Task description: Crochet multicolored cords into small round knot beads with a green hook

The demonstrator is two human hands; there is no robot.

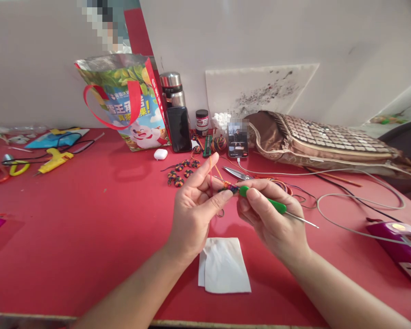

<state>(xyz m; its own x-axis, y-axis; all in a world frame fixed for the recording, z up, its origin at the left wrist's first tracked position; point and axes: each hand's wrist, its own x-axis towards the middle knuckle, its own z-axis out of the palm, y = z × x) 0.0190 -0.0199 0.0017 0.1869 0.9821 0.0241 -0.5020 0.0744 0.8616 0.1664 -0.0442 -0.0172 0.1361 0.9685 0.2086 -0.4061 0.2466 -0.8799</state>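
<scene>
Between thumb and fingers, my left hand pinches a small multicoloured crochet piece. A strand of orange-red yarn runs over its raised index finger. My right hand is closed around a crochet hook with a green handle and thin metal ends. The hook's front end meets the crochet piece; its tip is hidden there. Behind my left hand, several small dark multicoloured crochet pieces lie on the table. A ball of variegated yarn sits farther back.
White tissues lie on the red table below my hands. Scissors, a propped phone, a black phone and a shopping bag stand behind. A yellow glue gun lies left; a purple power strip and cables lie right.
</scene>
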